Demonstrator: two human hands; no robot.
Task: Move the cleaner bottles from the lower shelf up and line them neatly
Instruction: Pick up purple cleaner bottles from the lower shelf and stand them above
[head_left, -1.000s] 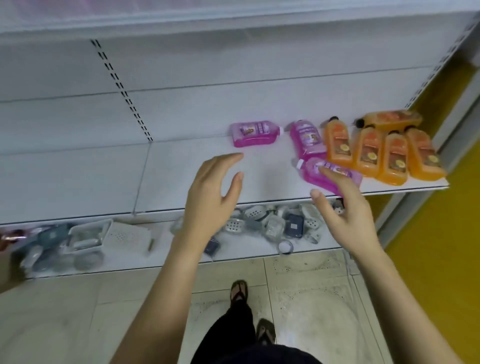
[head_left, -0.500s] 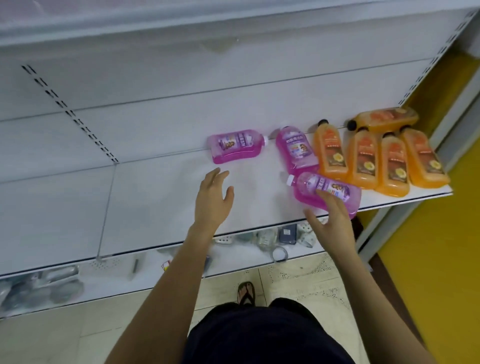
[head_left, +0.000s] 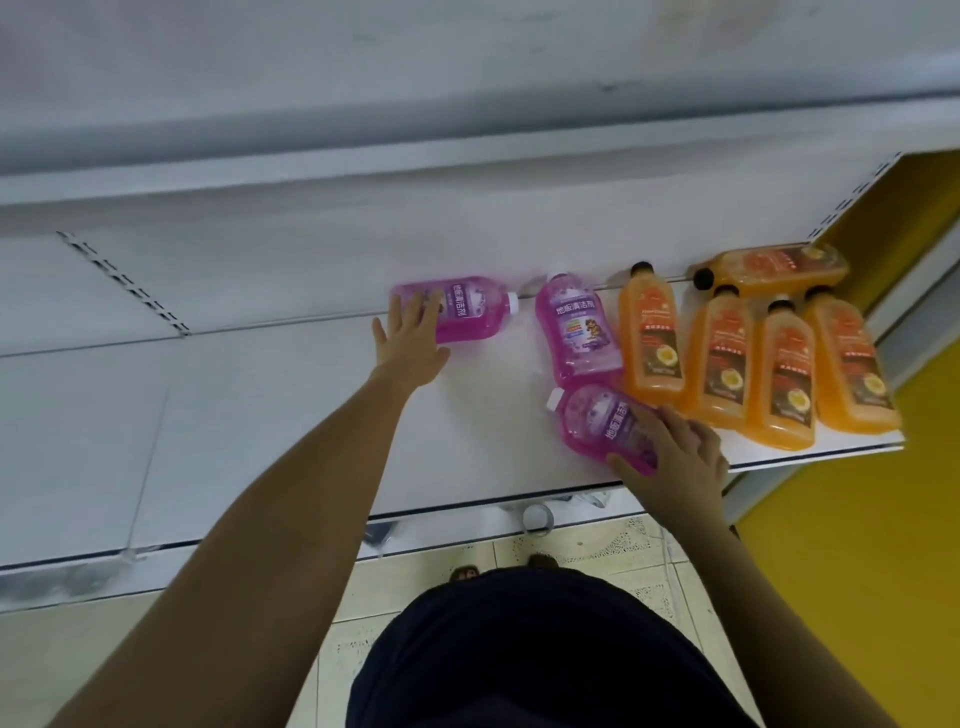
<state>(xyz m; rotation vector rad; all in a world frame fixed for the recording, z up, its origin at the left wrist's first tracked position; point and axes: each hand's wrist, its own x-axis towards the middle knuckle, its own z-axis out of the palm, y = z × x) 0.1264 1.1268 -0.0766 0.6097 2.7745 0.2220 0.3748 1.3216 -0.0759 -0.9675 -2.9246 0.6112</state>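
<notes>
1. Purple cleaner bottles (head_left: 579, 332) lie on the white shelf (head_left: 260, 415); the left hand (head_left: 410, 340) rests flat, fingers spread, on the far bottle (head_left: 467, 312).
2. The right hand (head_left: 670, 452) clasps the near bottle (head_left: 597, 421) at its base, beside orange bottles (head_left: 727, 358).

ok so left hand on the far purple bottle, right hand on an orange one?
No: head view shows the right hand on the near purple bottle, not an orange one. The left hand is on the far purple bottle.
</notes>
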